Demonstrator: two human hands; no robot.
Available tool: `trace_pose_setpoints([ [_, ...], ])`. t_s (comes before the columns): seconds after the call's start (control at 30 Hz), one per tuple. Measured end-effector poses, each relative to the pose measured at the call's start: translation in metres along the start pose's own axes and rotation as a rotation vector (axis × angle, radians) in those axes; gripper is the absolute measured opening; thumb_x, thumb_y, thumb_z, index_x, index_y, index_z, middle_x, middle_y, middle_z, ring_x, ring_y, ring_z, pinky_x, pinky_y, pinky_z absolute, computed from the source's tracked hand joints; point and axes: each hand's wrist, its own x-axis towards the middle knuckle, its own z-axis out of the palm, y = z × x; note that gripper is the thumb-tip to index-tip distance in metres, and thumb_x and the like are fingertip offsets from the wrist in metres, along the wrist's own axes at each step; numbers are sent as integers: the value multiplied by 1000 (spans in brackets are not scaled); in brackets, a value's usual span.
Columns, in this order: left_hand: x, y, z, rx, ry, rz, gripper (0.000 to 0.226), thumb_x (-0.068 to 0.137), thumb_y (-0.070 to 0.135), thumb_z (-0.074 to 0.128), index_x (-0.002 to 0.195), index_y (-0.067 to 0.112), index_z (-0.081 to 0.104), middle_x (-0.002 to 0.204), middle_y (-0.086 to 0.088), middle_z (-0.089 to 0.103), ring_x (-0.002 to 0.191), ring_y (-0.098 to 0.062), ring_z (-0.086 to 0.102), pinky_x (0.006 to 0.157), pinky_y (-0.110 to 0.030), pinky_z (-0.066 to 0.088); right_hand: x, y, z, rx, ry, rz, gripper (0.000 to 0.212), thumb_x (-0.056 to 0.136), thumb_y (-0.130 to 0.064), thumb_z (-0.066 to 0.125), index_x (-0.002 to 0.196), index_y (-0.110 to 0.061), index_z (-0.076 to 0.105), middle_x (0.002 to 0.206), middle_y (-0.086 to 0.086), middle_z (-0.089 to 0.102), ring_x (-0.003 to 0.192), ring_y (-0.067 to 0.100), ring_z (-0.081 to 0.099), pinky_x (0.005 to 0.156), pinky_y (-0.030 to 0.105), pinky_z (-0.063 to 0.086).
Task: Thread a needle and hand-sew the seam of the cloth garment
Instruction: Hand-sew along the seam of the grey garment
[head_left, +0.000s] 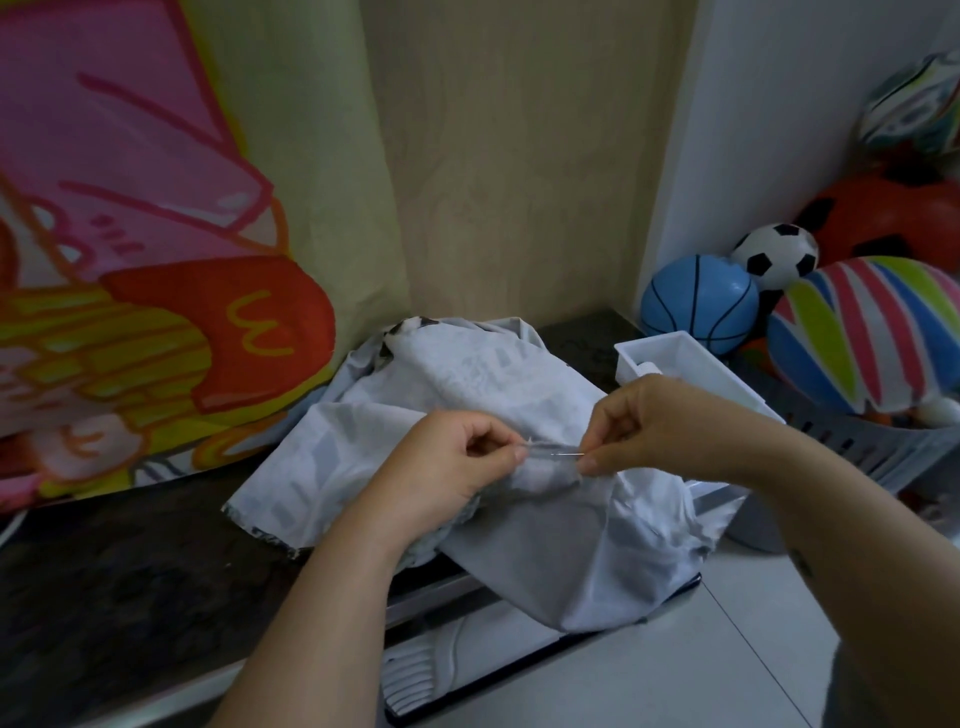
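While your left hand (457, 462) pinches the garment (467, 374) at its seam, your right hand (649, 431) pinches the needle (569, 456), seemingly mid-stitch. Next, draw it through gently.

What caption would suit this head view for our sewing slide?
The left hand pinches a fold of pale cloth while the right hand holds a needle to it.

The pale grey garment (467, 374) lies crumpled on the dark desk (130, 571), its near right part hanging over the edge. A thin silver needle (567, 456) lies level along a raised fold at its middle.
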Motion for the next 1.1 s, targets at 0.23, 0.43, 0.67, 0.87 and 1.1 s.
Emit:
trace_pose_setpoints([
  [0.23,-1,-1,-3,22,-9,-10,15,85,19,70,74,30,71,75,12,71,75,0,63,76,-18,49,12,6,1,-181,240,-58,7,85,-33,65,85,-38,71,89,-19,65,84,1,58,71,11,44],
  [0.43,-1,-3,-4,39,-23,-22,14,86,21,69,76,31,71,75,13,71,75,0,63,77,-20,49,18,5,13,-389,171,-110,21,90,-15,60,97,-30,73,88,-16,61,79,4,58,64,4,43],
  [0.67,-1,-3,-4,34,-32,-52,13,88,23,67,76,28,69,67,19,67,66,7,58,70,-16,43,17,3,13,-344,127,-110,24,89,-10,59,97,-29,72,87,-20,60,82,3,59,65,3,43],
  [0.87,-1,-4,-4,9,-52,-67,14,88,22,66,76,28,69,71,16,68,72,3,60,74,-17,44,16,1,13,-318,97,-126,24,89,-10,60,92,-32,69,88,-18,61,81,1,58,66,4,45],
  [1.1,0,-5,-4,-8,-66,-64,12,89,23,65,79,27,70,75,14,70,76,3,63,77,-16,46,15,0,13,-333,101,-137,23,89,-10,60,96,-28,72,90,-18,62,79,-3,56,67,1,43],
])
